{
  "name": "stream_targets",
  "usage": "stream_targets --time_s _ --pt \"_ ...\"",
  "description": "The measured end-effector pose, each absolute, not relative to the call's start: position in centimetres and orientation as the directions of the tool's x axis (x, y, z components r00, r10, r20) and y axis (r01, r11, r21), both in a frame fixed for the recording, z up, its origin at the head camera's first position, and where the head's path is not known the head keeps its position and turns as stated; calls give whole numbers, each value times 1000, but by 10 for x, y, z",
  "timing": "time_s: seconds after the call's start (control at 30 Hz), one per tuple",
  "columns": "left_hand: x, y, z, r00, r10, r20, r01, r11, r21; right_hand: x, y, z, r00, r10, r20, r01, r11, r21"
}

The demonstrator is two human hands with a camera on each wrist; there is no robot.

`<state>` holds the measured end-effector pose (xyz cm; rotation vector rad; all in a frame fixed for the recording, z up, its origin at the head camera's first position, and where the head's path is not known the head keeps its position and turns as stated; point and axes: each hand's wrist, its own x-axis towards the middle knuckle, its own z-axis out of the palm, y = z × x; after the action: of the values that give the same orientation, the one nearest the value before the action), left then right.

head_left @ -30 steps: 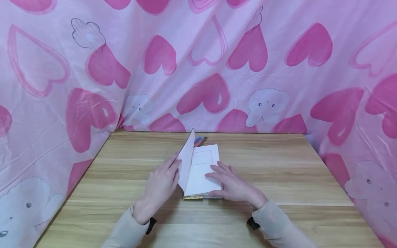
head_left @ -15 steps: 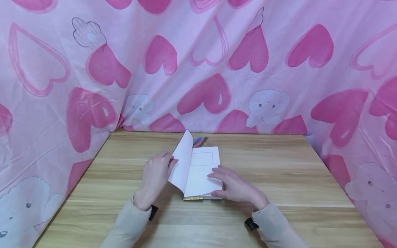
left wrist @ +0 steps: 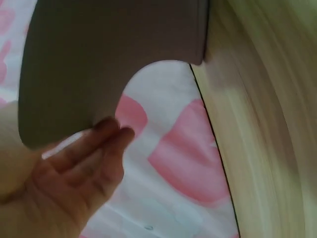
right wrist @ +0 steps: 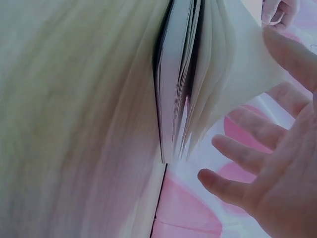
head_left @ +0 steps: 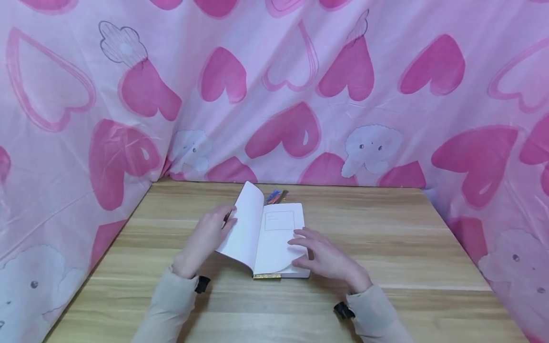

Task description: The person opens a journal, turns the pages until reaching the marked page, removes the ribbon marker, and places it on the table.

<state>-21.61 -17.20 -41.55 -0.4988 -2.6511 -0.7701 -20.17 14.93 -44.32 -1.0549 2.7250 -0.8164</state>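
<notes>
A notebook (head_left: 274, 250) lies open on the table, showing blank white pages and a first page with a small printed box. My left hand (head_left: 208, 228) pinches the outer edge of its raised front cover (head_left: 244, 224); in the left wrist view the cover's dark outside (left wrist: 99, 59) curves above the fingers. At the right edge of the pages is my right hand (head_left: 323, 252), fingers spread, thumb against the lifted lower corner. In the right wrist view several loose pages (right wrist: 213, 64) fan up from the block beside the thumb (right wrist: 290, 57).
A small blue, reddish and dark brown item (head_left: 276, 196) lies just behind the notebook. The wooden table (head_left: 377, 228) runs back to a pink cloth (head_left: 283, 128) with hearts, which also hangs at both sides. A black band piece (head_left: 344, 310) shows under the right wrist.
My left hand has moved left and swung the cover further over to the left, so more of its white inside shows. The right hand stays nearly in place while the lower page corner lifts.
</notes>
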Motion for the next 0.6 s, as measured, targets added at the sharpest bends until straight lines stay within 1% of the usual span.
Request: stream_targets --time_s 0.1,0.2,0.4,0.6 --pt "-219 -177 -417 -896 275 348 419 780 465 -204 149 -445 -766 -628 133 -593 612 -524" --pt "-220 -181 -418 -898 301 320 425 779 461 -205 147 -444 -791 -592 154 -570 623 -536" --pt "-220 -182 -418 -874 348 339 473 771 426 -203 139 -442 -852 -504 144 -482 646 -591" --pt "-220 -180 -419 -870 363 333 480 776 409 -203 126 -442 -910 -392 135 -378 652 -658"
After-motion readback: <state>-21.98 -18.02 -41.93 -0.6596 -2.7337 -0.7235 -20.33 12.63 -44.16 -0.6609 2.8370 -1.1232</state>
